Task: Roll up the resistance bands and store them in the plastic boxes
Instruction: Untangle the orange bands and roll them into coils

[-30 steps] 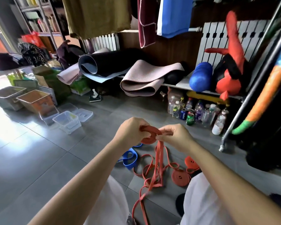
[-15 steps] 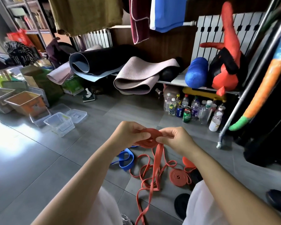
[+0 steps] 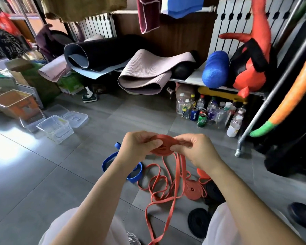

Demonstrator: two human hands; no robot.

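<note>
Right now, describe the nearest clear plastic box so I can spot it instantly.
At the left of the grey floor, find the orange bin. Right of it, nearest you, stands the clear box, open-topped. Unlike the flat lids behind it, it has tall see-through walls.

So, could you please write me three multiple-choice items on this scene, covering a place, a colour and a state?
1. Where is the open clear plastic box?
A. on a chair
B. on the floor, to the person's left
C. on the person's lap

2. What colour is the band being rolled?
A. blue
B. black
C. red-orange

3. How much of that band is coiled?
A. only part
B. all of it
C. none

Key:
1 B: it stands on the grey tiles beside a lid.
2 C: the coil held between the left hand and the right hand is red-orange.
3 A: its loose tail hangs from the coil down to the floor.
</note>
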